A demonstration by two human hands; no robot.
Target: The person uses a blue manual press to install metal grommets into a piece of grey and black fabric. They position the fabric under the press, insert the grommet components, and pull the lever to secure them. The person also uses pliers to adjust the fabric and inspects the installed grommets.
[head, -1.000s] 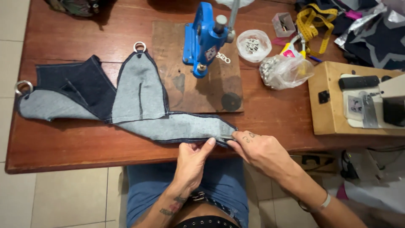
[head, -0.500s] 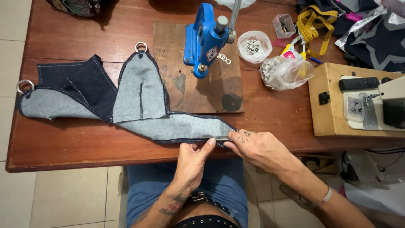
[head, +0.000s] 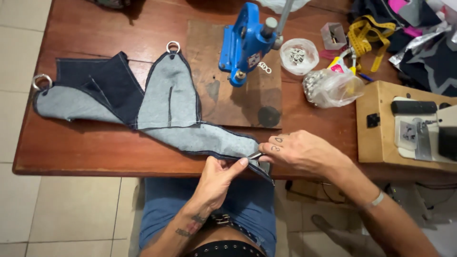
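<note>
A metal ring (head: 41, 80) sits at the far left tip of the denim (head: 143, 104), and a second ring (head: 173, 46) sits at its top point. The denim lies flat on the wooden table (head: 95, 28), dark blue on one side and pale grey on the other. Its narrow end runs down to the table's near edge. There the left hand (head: 216, 178) pinches the denim tip between thumb and fingers. The right hand (head: 302, 152) pinches the same tip from the other side, fingers bent. Behind them a blue press (head: 245, 43) stands on a board (head: 228, 95). Farther right is a tub (head: 298, 54) of small metal bits, then a clear bag (head: 333, 88), then a sewing machine (head: 423, 128).
</note>
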